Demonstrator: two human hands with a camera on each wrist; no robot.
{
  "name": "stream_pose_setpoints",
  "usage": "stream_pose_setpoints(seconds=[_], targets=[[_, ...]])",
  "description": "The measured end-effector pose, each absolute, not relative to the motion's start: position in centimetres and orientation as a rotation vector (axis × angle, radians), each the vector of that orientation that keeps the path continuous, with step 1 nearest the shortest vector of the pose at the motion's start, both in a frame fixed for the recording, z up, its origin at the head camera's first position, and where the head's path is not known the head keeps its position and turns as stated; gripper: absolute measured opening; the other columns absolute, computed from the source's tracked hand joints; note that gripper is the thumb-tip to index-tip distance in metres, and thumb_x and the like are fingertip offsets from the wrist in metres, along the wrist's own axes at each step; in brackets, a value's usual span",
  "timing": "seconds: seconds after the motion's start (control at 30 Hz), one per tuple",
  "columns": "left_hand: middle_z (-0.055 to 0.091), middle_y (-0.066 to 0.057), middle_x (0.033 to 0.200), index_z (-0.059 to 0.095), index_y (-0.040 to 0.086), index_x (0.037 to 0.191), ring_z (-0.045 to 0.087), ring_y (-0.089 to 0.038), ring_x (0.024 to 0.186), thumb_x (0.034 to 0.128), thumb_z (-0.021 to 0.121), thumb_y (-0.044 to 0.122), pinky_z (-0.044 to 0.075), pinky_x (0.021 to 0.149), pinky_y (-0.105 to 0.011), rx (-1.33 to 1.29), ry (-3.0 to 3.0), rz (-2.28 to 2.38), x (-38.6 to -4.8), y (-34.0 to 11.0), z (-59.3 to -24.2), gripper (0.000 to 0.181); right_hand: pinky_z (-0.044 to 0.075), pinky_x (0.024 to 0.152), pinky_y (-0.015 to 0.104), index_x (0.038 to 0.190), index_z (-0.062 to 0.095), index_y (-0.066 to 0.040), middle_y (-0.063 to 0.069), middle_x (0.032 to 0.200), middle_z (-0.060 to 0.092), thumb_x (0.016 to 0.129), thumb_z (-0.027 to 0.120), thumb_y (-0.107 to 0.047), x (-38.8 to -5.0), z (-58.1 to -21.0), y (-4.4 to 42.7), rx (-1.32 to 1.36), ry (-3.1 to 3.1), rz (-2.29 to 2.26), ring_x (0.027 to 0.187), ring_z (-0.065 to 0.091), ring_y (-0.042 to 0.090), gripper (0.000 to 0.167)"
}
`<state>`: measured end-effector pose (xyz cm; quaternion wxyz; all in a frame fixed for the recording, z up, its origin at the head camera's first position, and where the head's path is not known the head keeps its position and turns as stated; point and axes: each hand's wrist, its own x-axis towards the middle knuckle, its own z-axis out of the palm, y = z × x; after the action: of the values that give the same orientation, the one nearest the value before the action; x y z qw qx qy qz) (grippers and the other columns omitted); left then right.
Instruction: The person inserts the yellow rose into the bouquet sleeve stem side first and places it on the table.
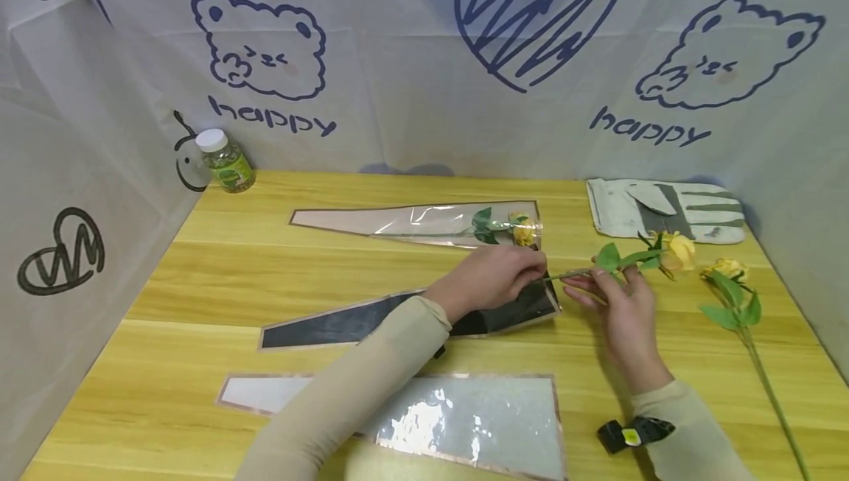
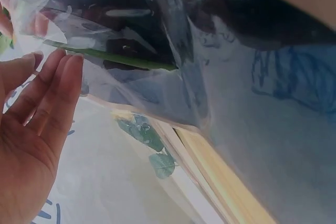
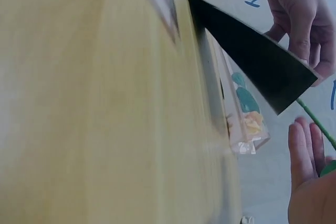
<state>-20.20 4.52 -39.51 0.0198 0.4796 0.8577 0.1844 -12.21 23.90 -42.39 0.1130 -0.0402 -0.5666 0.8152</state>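
Note:
My left hand [image 1: 496, 278] pinches the open right end of a black-backed clear flower sleeve [image 1: 318, 326]. In the right wrist view that end of the sleeve [image 3: 257, 56] is lifted off the table. My right hand [image 1: 626, 319] holds a yellow rose [image 1: 678, 253] by its stem, just below the leaves. The stem [image 2: 126, 59] lies partly inside the clear film in the left wrist view, while the bloom and leaves stay outside. Beyond, a pale sleeve [image 1: 345, 221] holds another yellow rose [image 1: 522, 229]. A loose yellow rose [image 1: 726, 271] lies right of my right hand.
A white sleeve [image 1: 491, 422] lies in front, partly under my left forearm. At the back right rests a white-and-grey glove [image 1: 617, 208]. A lidded jar [image 1: 228, 164] stands at the back left corner. Printed cloth [image 1: 398, 61] walls the table [image 1: 186, 275].

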Motion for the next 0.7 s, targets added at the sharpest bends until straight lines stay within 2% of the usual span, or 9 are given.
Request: stream_pose_setpoints(seconds=[0.2,0.43,0.7], targets=[[0.065,0.007,0.097,0.065,0.016,0.103,0.056,-0.004,0.081,0.1038,0.052,0.018,0.046,0.074,-0.021,1.497,2.629,0.584,-20.2,4.4,-39.5,0.014,0.053,0.081,0.036,0.106,0.054,0.011,0.014,0.095,0.068,0.099,0.058,-0.006,-12.4,-42.2,24.2,-0.205,-1.706,2.293,0.091,0.069,0.023,0.018],[0.064,0.005,0.095,0.064,0.013,0.102,0.059,-0.006,0.086,0.1028,0.054,0.016,0.046,0.079,-0.021,1.457,2.617,0.654,-20.1,5.3,-39.6,0.011,0.056,0.073,0.032,0.113,0.047,0.002,0.007,0.091,0.072,0.096,0.061,0.002,-12.6,-41.9,24.0,-0.227,-1.878,2.217,0.083,0.071,0.016,0.022],[0.062,0.005,0.089,0.063,0.014,0.095,0.058,-0.008,0.083,0.1021,0.055,0.015,0.046,0.076,-0.022,1.553,2.618,0.552,-19.9,5.8,-38.9,0.011,0.056,0.075,0.03,0.11,0.05,0.005,0.002,0.097,0.065,0.095,0.064,-0.003,-12.4,-42.2,23.7,-0.286,-2.005,2.147,0.084,0.066,0.011,0.022]])
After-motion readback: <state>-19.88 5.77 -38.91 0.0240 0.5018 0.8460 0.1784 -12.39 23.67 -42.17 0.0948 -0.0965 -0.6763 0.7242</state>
